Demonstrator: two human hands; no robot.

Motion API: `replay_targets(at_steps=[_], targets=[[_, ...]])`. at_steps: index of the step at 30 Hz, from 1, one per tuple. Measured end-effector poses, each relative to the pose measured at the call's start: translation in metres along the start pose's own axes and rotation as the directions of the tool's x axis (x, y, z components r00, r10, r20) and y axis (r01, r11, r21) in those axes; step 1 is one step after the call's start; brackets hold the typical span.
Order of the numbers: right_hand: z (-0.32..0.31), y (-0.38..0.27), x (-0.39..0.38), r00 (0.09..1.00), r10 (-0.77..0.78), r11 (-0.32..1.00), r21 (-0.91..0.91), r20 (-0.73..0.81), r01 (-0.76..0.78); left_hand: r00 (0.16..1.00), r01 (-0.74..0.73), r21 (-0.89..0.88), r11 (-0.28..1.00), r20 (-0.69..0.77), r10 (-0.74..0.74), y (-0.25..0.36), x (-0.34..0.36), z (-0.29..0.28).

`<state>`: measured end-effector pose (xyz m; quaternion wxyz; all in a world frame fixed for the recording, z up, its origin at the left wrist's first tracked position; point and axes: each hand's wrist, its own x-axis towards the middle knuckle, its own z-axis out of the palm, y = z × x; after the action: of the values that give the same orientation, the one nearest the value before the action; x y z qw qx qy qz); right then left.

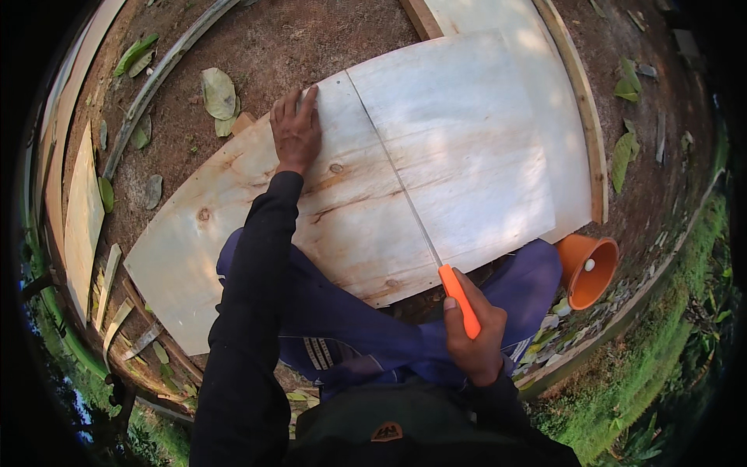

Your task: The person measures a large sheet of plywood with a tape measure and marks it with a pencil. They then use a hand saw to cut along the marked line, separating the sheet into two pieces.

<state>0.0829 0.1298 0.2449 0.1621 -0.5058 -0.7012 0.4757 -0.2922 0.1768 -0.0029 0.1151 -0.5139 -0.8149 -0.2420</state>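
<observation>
My right hand (476,323) is wrapped round the orange handle of a handsaw (461,300). Seen nearly edge-on, its thin blade runs as a dark line away from me across a pale plywood sheet (467,132); where blade ends and any cut begins, I cannot tell. My left hand (296,131) lies flat on the sheet's far edge, left of the line, holding nothing, thumb apart from the fingers. The plywood has brown stains and knots, and its near edge lies over my bent legs (327,303) in blue trousers.
Another pale board (564,140) lies under the sheet's right side, beside a wooden batten (580,86). An orange bucket (566,268) with a small white round thing in it sits tipped at the right. Offcuts (84,218), a long pole (159,78) and dry leaves (219,92) lie on bare soil.
</observation>
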Motion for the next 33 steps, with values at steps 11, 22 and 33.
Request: replay_targets(at_steps=[11, 22, 33], targets=[[-0.003, 0.007, -0.007, 0.988, -0.152, 0.988, 0.003, -0.04, 0.152, 0.999, 0.038, 0.0, 0.999, 0.006, -0.038, 0.005, 0.002, 0.001], [-0.004, 0.007, -0.009, 0.996, -0.09, 0.996, 0.009, -0.023, 0.09, 0.999, 0.033, -0.018, 0.999, -0.013, -0.033, 0.003, 0.0, 0.002], [-0.013, 0.01, -0.018, 0.998, -0.066, 0.998, 0.014, 0.013, 0.066, 0.999, 0.052, -0.028, 0.998, -0.009, -0.053, 0.008, 0.001, 0.003]])
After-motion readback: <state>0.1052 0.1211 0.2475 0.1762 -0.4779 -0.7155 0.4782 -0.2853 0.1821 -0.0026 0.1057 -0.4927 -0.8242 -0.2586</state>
